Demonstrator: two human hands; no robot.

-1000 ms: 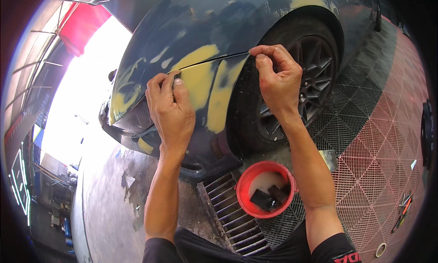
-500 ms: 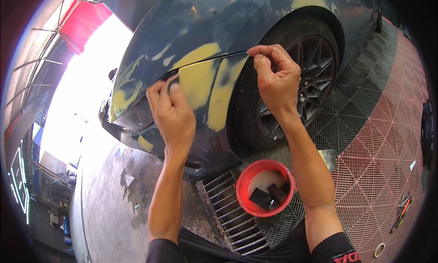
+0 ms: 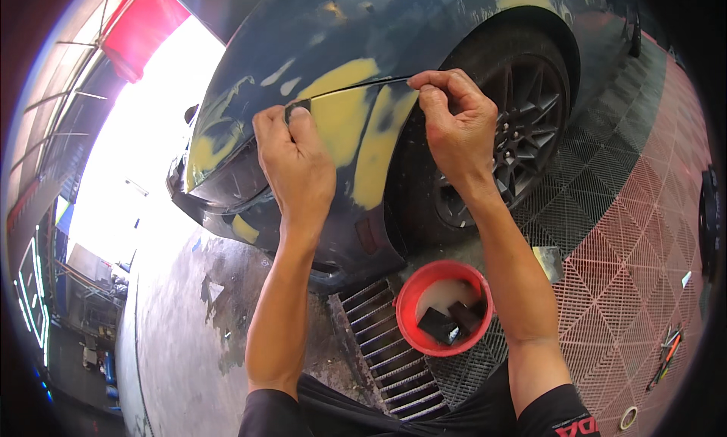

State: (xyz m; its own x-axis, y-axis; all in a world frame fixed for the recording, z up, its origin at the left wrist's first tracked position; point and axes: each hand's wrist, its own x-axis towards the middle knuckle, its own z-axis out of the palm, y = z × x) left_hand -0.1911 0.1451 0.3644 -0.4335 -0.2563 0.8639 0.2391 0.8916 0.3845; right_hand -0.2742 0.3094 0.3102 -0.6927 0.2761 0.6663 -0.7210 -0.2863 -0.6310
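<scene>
Both hands are on the fender now: our left hand has slid up along the seam, fingers clenched on a small dark sanding block, while our right hand stays pinched at the wheel-arch edge. Red bucket sits below the fender.

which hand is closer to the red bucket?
Right, by a little. The right hand is above the red bucket, at the wheel arch; the left hand is up and further left.

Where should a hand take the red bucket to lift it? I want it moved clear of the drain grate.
Grip the red bucket by its rim on the near side, coming from above. It stands upright and open-topped, holding liquid and dark blocks, so a level lift probably avoids spilling.
</scene>
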